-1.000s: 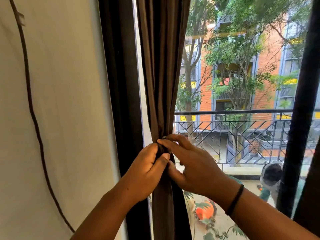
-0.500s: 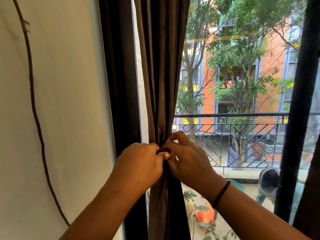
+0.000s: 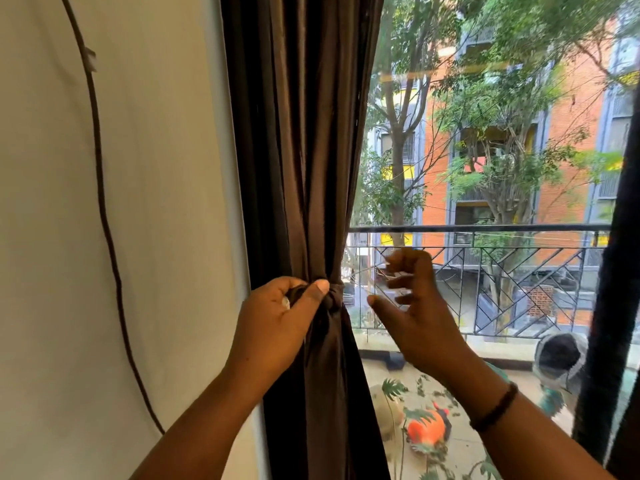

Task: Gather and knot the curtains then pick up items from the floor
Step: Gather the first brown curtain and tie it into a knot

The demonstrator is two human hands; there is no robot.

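A dark brown curtain point(image 3: 304, 150) hangs gathered at the window's left side, cinched into a small knot point(image 3: 334, 297) at mid-height. My left hand point(image 3: 277, 320) grips the bunched fabric just left of the knot, thumb pressed across it. My right hand point(image 3: 412, 306) hovers to the right of the curtain, apart from it, with fingers loosely curled and nothing held. A black band circles my right wrist.
A cream wall point(image 3: 156, 202) with a thin dark cable point(image 3: 104, 209) fills the left. Through the glass are a balcony railing point(image 3: 485, 230), trees and a brick building. A dark frame post point(image 3: 609, 306) stands at the right. A leaf-patterned cloth with an orange object point(image 3: 427, 429) lies low.
My right hand has let go of the knot and moved away to the right. My left hand stays on the gathered curtain, and the knot now shows.
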